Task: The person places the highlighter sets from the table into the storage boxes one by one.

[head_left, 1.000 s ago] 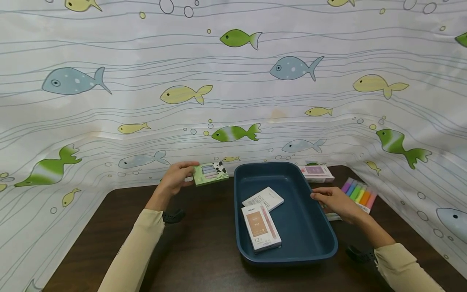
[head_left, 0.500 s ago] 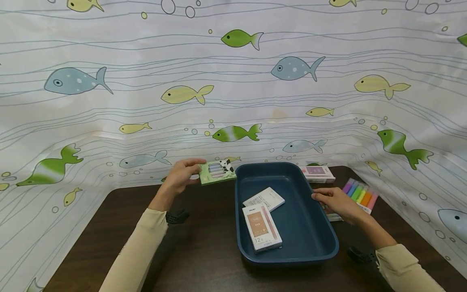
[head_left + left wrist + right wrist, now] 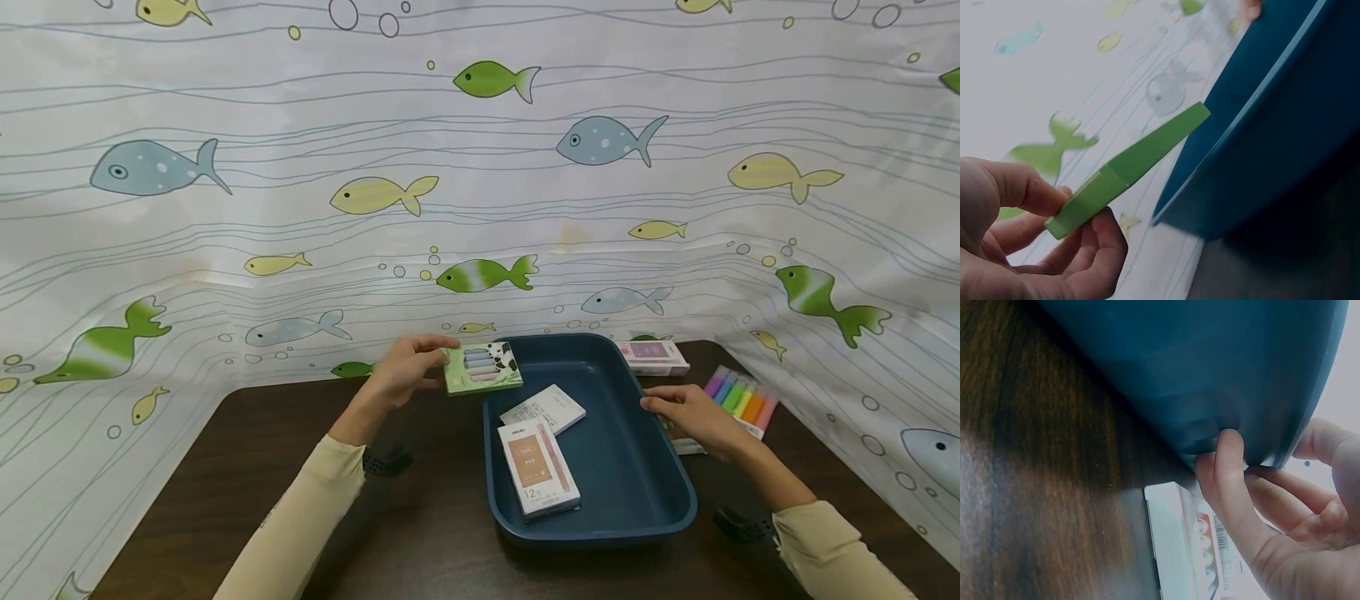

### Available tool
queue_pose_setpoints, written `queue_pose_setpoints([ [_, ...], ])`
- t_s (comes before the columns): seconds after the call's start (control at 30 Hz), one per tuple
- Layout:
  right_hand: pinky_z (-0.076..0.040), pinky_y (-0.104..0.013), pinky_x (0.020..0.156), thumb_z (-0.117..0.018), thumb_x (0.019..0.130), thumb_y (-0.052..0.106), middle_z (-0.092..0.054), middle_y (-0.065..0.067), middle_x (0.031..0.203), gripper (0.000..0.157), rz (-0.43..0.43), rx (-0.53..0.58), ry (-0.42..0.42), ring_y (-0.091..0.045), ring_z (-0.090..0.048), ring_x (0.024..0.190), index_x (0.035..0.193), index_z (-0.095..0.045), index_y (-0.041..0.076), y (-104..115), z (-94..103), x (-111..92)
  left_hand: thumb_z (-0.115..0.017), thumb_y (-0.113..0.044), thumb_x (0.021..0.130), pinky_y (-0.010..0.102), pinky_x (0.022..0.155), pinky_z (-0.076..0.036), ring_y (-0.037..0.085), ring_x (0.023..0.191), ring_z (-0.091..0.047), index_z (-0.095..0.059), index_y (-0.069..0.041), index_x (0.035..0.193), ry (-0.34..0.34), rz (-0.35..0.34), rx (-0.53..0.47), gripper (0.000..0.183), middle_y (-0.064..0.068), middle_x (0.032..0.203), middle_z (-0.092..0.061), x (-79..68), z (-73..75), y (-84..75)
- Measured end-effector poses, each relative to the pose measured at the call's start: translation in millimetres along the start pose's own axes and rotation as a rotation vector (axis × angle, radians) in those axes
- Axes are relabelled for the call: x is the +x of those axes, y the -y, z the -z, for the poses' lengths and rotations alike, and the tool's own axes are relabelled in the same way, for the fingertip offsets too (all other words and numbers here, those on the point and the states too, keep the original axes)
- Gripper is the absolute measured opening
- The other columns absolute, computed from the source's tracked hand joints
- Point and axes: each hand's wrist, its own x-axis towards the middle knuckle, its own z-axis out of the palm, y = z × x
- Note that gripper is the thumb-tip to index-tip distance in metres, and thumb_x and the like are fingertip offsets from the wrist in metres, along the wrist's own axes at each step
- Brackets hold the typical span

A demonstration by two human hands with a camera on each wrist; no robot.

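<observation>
My left hand (image 3: 408, 367) pinches a flat green box (image 3: 482, 368) by its left end, thumb on one face and fingers on the other. A panda picture and a window with several pastel sticks show on its front. The box is tilted and overlaps the far left rim of a deep blue plastic bin (image 3: 615, 483). In the left wrist view the green box (image 3: 1129, 165) appears edge-on beside the bin's wall (image 3: 1260, 131). My right hand (image 3: 690, 417) grips the bin's right rim, fingers against the outer wall (image 3: 1210, 375) and thumb at the top edge.
Inside the bin lie a white box (image 3: 543, 408) and a white-and-orange box (image 3: 536, 467) marked 12. Behind its right side is a pink-and-white box (image 3: 652, 357). A pack of rainbow-coloured highlighters (image 3: 742, 400) lies on the dark wooden table (image 3: 420, 517) at right. Fish-print sheeting (image 3: 480, 200) surrounds the table.
The left hand has carried the green box rightward, from beside the bin to over its far left rim. The right hand keeps its grip on the bin, which stays in place.
</observation>
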Motion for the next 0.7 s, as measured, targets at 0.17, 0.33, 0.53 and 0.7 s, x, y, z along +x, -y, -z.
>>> queue_pose_setpoints([
  [0.17, -0.059, -0.049, 0.079, -0.061, 0.105, 0.031, -0.060, -0.030, 0.130, 0.062, 0.002, 0.003, 0.001, -0.038, -0.068, 0.105, 0.144, -0.046, -0.014, 0, 0.6, 0, -0.057, -0.006, 0.102, 0.047, 0.089, -0.056, 0.030, 0.112, -0.064, -0.064, -0.002, 0.135, 0.060, 0.017, 0.001, 0.035, 0.016, 0.137, -0.056, -0.3, -19.7, 1.4],
  [0.33, -0.059, -0.048, 0.079, -0.061, 0.105, 0.030, -0.060, -0.031, 0.130, 0.062, 0.002, 0.011, 0.003, -0.037, -0.068, 0.105, 0.145, -0.046, -0.015, -1, 0.3, 1, -0.060, -0.004, 0.101, 0.045, 0.087, -0.057, 0.030, 0.111, -0.064, -0.067, -0.002, 0.130, 0.089, 0.017, -0.029, 0.031, 0.016, 0.135, -0.057, -0.9, -33.6, 4.8],
  [0.53, -0.059, -0.048, 0.079, -0.061, 0.105, 0.031, -0.060, -0.030, 0.130, 0.062, 0.005, 0.006, 0.005, -0.036, -0.068, 0.105, 0.144, -0.046, -0.015, -1, 0.3, 1, -0.061, 0.000, 0.101, 0.047, 0.095, -0.054, 0.032, 0.118, -0.061, -0.065, 0.003, 0.132, 0.133, -0.014, -0.022, 0.032, 0.020, 0.140, -0.055, -4.3, -44.2, 5.3],
  [0.7, -0.059, -0.049, 0.079, -0.061, 0.105, 0.032, -0.060, -0.030, 0.130, 0.062, 0.007, 0.005, 0.006, -0.036, -0.067, 0.105, 0.144, -0.047, -0.014, -1, 1.5, 2, -0.060, -0.006, 0.103, 0.057, 0.109, -0.038, 0.028, 0.123, -0.058, -0.067, -0.009, 0.132, 0.101, -0.033, 0.117, 0.031, 0.014, 0.141, -0.057, -6.8, -46.8, -2.0],
])
